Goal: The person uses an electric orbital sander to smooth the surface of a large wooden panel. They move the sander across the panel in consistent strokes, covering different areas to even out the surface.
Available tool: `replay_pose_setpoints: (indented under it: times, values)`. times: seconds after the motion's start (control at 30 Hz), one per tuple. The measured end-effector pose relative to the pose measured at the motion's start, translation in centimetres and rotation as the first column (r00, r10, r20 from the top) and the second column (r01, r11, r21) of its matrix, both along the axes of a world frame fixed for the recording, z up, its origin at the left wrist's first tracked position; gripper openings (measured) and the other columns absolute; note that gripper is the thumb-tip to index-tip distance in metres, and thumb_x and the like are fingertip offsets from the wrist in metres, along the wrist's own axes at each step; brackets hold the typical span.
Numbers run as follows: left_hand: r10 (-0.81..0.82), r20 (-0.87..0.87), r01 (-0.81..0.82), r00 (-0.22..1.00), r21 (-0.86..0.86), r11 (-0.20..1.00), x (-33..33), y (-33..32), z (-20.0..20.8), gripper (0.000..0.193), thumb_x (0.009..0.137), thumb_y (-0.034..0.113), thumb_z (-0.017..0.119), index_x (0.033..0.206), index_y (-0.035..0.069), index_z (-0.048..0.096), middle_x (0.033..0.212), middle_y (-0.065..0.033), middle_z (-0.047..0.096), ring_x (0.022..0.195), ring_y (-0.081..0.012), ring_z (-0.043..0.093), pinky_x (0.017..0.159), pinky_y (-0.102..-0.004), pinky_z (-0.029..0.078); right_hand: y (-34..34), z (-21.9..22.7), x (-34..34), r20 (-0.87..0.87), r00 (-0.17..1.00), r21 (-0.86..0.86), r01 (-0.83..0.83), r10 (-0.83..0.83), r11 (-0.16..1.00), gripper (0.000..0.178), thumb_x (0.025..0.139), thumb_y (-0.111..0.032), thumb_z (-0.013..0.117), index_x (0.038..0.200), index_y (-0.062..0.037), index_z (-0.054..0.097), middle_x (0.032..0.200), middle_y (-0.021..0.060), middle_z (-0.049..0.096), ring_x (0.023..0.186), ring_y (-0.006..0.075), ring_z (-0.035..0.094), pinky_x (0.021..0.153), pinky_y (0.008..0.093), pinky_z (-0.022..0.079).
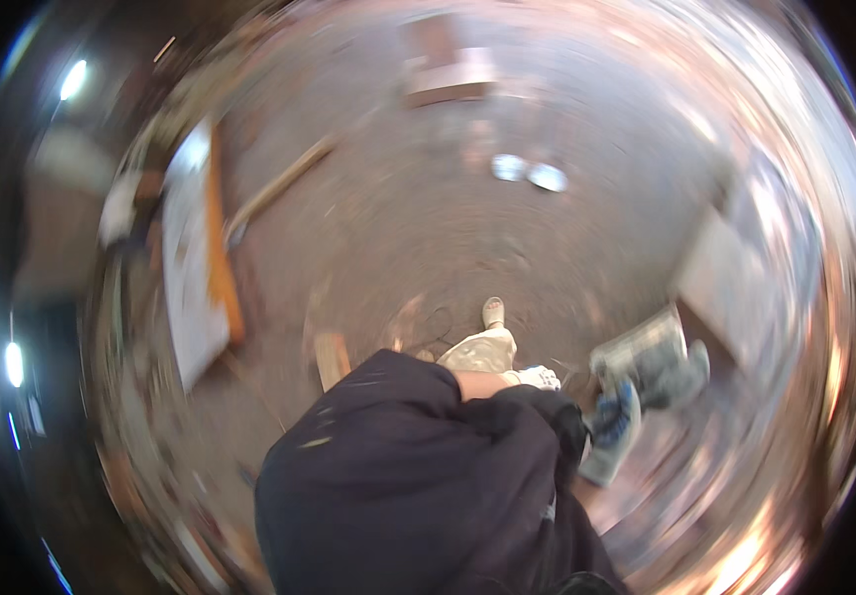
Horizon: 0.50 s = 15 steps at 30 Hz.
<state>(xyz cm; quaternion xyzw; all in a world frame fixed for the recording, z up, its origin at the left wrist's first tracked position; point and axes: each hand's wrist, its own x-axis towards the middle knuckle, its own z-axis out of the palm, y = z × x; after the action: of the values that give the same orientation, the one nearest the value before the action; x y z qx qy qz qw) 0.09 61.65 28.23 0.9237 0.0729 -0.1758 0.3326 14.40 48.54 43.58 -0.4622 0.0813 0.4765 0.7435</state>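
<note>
Motion blur softens much of the picture. My left hand (pixel 535 378), in a whitish glove, is close in front of my dark-clothed body, with a bare strip of forearm behind it. Its fingers are too smeared to read. To the right is my right hand (pixel 613 428), in a white and blue glove, its fingers also blurred. Right beside its upper end, a pale blocky thing with a grey rounded part (pixel 668 375) overlaps or touches the glove; I cannot tell which, nor what kind of thing it is. One pale shoe (pixel 493 313) shows below a light trouser leg (pixel 480 353).
A long white panel with an orange edge (pixel 194 258) stands at the left, beside a wooden bar (pixel 281 185). Farther off lie a box-like block (pixel 451 77) and two white round things (pixel 529 173). A brownish box (pixel 720 283) is at the right.
</note>
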Motion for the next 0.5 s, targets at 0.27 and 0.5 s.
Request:
replay_pose_setpoints:
  times: [0.27, 0.5]
  values:
    - [0.875, 0.08, -0.779, 0.478, 0.499, 0.381, -20.3, -3.6, -2.0, 0.032, 0.087, 0.045, 0.055, 0.093, 0.022, 0.077, 0.093, -0.0084, 0.072, 0.096, -0.0283, 0.068, 0.079, -0.0439, 0.052, -8.8, 1.1, 4.5, 0.435, 0.869, -0.252, -0.133, 0.235, 0.958, 0.031, 0.097, -0.016, 0.057, 0.125, -0.0034, 0.062, 0.095, 0.0032, 0.064, 0.081, 0.0137, 0.061, 0.07, 0.0272, 0.053]
    - [0.842, 0.047, -0.718, -0.537, 0.499, -0.485, -27.6, -2.5, -1.3, 0.035, 0.092, 0.044, 0.056, 0.107, 0.015, 0.072, 0.109, -0.0172, 0.07, 0.102, -0.035, 0.067, 0.089, -0.0472, 0.052, 9.7, -0.1, 12.9, 0.547, 0.724, -0.328, -0.276, 0.419, 0.904, 0.032, 0.097, -0.017, 0.058, 0.124, -0.0032, 0.062, 0.096, 0.0038, 0.064, 0.081, 0.0145, 0.061, 0.07, 0.0279, 0.053]
